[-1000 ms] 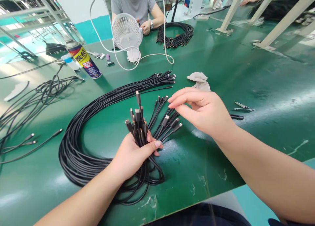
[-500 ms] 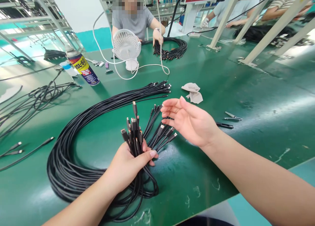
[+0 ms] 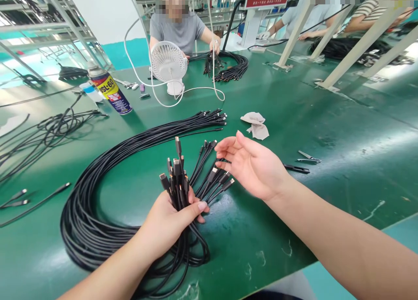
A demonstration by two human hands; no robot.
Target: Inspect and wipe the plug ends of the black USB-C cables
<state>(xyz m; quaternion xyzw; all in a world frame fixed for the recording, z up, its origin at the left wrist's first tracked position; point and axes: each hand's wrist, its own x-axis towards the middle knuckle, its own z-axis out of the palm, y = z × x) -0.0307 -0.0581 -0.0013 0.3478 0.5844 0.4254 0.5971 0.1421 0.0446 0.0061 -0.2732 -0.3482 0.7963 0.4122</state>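
Note:
My left hand [image 3: 174, 215] is wrapped round a bunch of black USB cables [image 3: 178, 178], their plugs sticking up above the thumb. Some plugs show orange inside. More cable ends [image 3: 217, 178] fan out to the right, just behind that hand. Over these, my right hand [image 3: 253, 167] hovers with palm turned up, fingers loosely curved and thumb apart, holding nothing. The rest of the cable bundle [image 3: 88, 195] curves in a wide loop on the green table [image 3: 248, 230], its far ends [image 3: 215, 116] lying behind my hands.
A spray can [image 3: 112, 91] and a white fan [image 3: 168, 67] stand toward the back left. Loose cables [image 3: 62, 126] lie at left. Crumpled tissue [image 3: 256, 123] and small snips [image 3: 308, 157] lie at right. Across the table a co-worker [image 3: 178, 30] handles another cable coil [image 3: 240, 65].
My hands hardly differ; the left still grips the cables and the right stays raised beside them. Across the table, the co-worker's hand and the cable ends under it have shifted slightly.

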